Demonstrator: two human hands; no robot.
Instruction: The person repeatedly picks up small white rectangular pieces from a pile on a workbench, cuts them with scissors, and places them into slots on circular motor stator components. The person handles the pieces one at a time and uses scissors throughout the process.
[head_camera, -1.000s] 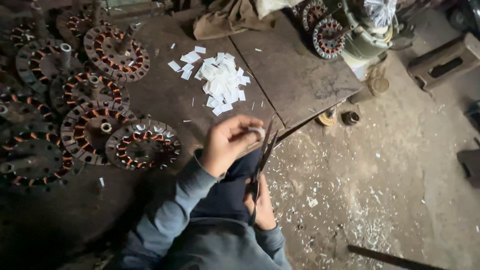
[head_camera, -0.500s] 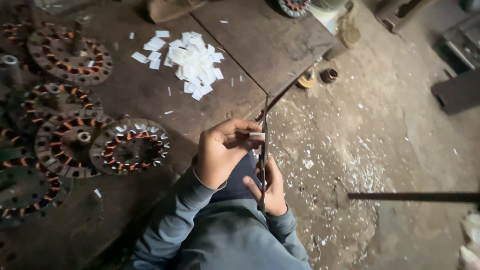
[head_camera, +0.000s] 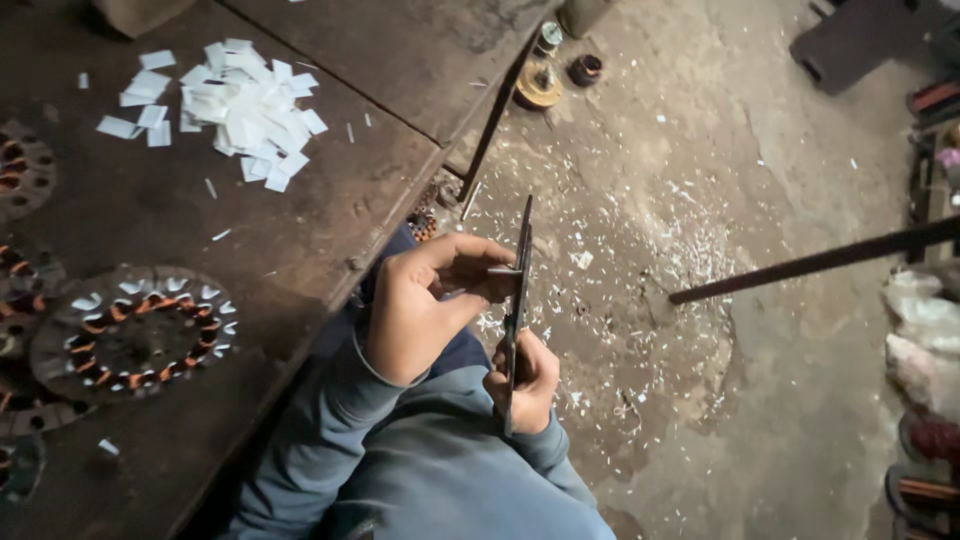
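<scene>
Before you lies the broad dark wooden workbench (head_camera: 300, 200), and on it a round metal motor stator with copper windings (head_camera: 135, 330) whose slots already carry white paper liners most of the way round. Further stators of the same kind sit at the bench's left edge (head_camera: 20, 170), only partly in view, so you cannot tell how many of them are lined. A loose heap of cut white paper slips (head_camera: 245, 105) rests at the far side of the bench, well apart from your hands; judging by its size, a good share of the cutting looks done. The grey concrete floor (head_camera: 700, 200) under you is sprinkled with fine white offcuts, thickest just beyond the blades.

The cutting itself appears to be in hand now. Your right hand (head_camera: 520, 385), low over your lap, is clenched round the handles of the long dark metal shears (head_camera: 517, 300), which stand nearly upright with the tips pointing away from you. Your left hand (head_camera: 425, 305) is raised beside the blades, wrist bent, with thumb and fingertips pinching a narrow pale paper strip (head_camera: 502, 270) and feeding its end against the blades. Whether the blades are parted or closed is not clear from this angle.
</scene>
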